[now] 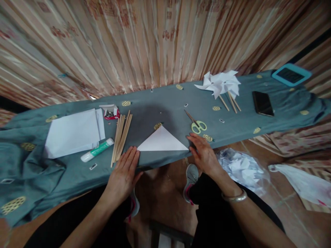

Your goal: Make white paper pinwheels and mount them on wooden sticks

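A white paper folded into a triangle (pixel 163 140) lies near the table's front edge, its long side toward me. My left hand (pixel 126 164) rests at the paper's left corner, fingers stretched out together and the thumb apart. At the right corner is my right hand (pixel 204 153), its fingers spread and the thumb close to the paper's tip. Just beyond that hand lies a pair of scissors (pixel 196 124) with light green handles. A bunch of wooden sticks (pixel 122 137) lies beside my left hand, and a glue stick (pixel 97 150) is further left.
White sheets of paper (pixel 71 134) are stacked at the left, beside a small red box (pixel 110 112) of metal pieces. Paper pinwheels (pixel 219 84), a phone (pixel 263 103) and a blue-framed tablet (pixel 291 74) lie at the right. A clear bag of paper scraps (pixel 241 168) sits on the floor.
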A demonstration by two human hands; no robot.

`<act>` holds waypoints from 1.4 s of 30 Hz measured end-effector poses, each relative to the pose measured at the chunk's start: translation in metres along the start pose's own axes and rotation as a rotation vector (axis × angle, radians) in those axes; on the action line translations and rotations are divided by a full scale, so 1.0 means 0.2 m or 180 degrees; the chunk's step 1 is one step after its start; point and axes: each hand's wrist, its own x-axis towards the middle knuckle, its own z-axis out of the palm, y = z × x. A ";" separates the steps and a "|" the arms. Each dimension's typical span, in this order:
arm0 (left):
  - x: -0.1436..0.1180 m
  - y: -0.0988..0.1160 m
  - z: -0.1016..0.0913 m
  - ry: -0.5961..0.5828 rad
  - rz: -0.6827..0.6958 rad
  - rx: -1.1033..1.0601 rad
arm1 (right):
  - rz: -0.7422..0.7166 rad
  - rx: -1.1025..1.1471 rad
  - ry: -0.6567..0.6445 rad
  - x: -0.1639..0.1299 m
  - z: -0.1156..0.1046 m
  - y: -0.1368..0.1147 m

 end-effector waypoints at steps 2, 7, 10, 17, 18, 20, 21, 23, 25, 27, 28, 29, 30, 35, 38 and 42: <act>0.01 0.02 0.00 0.0065 -0.0038 0.0023 | 0.0007 0.0056 -0.0009 0.02 -0.01 -0.01; 0.05 0.04 0.00 0.0235 -0.0154 -0.0074 | 0.0086 0.0139 -0.0138 0.08 0.03 -0.09; 0.08 0.03 -0.01 0.0328 -0.0310 -0.0259 | 0.0192 0.0262 -0.0153 0.11 0.06 -0.12; 0.15 -0.02 -0.07 0.0554 -0.0757 -0.0926 | 0.0393 0.1073 0.0396 0.22 0.04 -0.13; 0.16 -0.02 -0.08 0.0632 -0.0878 -0.1104 | 0.0418 0.1181 0.0516 0.23 0.03 -0.13; 0.19 -0.02 -0.09 0.0806 -0.1167 -0.1518 | 0.0481 0.1352 0.0712 0.25 0.02 -0.15; 0.20 -0.01 -0.09 0.0888 -0.1340 -0.1786 | 0.0503 0.1412 0.0774 0.26 0.02 -0.16; 0.23 0.03 -0.07 0.0977 -0.1759 -0.2585 | 0.0494 0.1496 0.0833 0.27 0.03 -0.20; 0.27 0.07 -0.05 0.0874 -0.2282 -0.3907 | 0.0433 0.1531 0.0812 0.27 0.04 -0.23; 0.32 0.10 -0.04 0.0624 -0.2765 -0.5239 | 0.0352 0.1465 0.0758 0.27 0.06 -0.27; 0.35 0.11 -0.04 0.0574 -0.2955 -0.5766 | 0.0298 0.1386 0.0719 0.26 0.06 -0.28; 0.37 0.11 -0.04 0.0563 -0.3070 -0.6184 | 0.0231 0.1285 0.0670 0.25 0.07 -0.29; 0.39 0.11 -0.05 0.0577 -0.3098 -0.6472 | 0.0150 0.1175 0.0621 0.24 0.07 -0.31; 0.44 0.07 -0.07 0.0673 -0.3206 -0.6987 | -0.0400 0.0702 0.0263 0.18 0.08 -0.36; 0.44 0.07 -0.07 0.0751 -0.3192 -0.7101 | -0.0641 0.0516 0.0041 0.13 0.10 -0.39; 0.46 0.10 -0.08 0.0742 -0.3134 -0.7236 | -0.0834 0.0392 -0.0036 0.11 0.13 -0.41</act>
